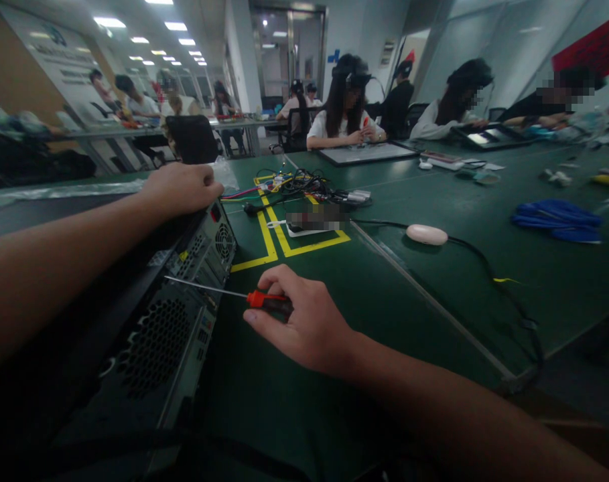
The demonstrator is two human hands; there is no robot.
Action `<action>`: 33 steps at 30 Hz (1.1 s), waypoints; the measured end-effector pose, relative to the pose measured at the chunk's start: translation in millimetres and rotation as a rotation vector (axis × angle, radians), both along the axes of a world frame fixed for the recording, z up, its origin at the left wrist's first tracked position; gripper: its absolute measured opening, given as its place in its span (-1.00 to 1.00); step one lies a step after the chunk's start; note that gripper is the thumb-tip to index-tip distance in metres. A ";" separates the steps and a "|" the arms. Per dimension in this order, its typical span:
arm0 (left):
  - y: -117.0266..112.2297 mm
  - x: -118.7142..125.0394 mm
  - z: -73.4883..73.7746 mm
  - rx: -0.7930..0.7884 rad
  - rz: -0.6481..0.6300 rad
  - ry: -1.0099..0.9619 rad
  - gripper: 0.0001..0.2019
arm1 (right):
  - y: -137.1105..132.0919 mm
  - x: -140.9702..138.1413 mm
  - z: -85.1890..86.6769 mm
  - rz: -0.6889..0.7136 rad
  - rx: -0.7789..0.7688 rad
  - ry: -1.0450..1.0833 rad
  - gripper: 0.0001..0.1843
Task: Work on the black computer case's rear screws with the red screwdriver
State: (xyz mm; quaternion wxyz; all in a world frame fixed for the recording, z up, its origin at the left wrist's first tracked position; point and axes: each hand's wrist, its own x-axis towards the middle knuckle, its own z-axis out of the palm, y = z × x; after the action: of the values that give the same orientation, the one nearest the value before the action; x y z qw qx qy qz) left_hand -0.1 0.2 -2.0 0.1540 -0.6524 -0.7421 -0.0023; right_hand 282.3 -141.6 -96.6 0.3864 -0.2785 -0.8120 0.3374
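Closest to the camera, on the wide green surface [374, 301], a dark computer case [133, 308], with its rear panel [198, 335] and honeycomb grille [156, 348] turned toward the right. Farther on the surface, beyond this panel, a tangle of cables [304, 184]. Over the far upper edge of the case, the left grip [181, 187], loosely curled; cannot tell if pressing or only resting there. To the right of the panel and apart from it, the right grip [304, 318], narrow, closed around the handle of a red-and-black screwdriver [256, 299]. From this grip, long axis of the screwdriver directed to the left and slightly upward, with the shaft [208, 287] crossing toward the panel. At the handle, right grip nearer; at the other end, left grip nearer in the view. Smallest, the thin tip [167, 277], just above the grille; cannot tell if touching the case.
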 end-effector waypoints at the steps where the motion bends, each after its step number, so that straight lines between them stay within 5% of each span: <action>1: 0.0 0.0 0.0 0.002 0.003 -0.003 -0.42 | 0.2 0.1 -0.4 0.007 0.008 -0.003 -0.76; 33: -0.7 1.0 1.4 -0.017 -0.016 0.010 -0.40 | 1.8 -0.2 -1.2 0.030 0.017 0.002 -0.87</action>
State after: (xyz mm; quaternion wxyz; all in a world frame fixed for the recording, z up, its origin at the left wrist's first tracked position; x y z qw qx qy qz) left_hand 0.9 -0.5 -0.6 0.1521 -0.6597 -0.7359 0.0059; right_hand 282.1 -139.8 -97.8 0.3846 -0.2628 -0.8184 0.3365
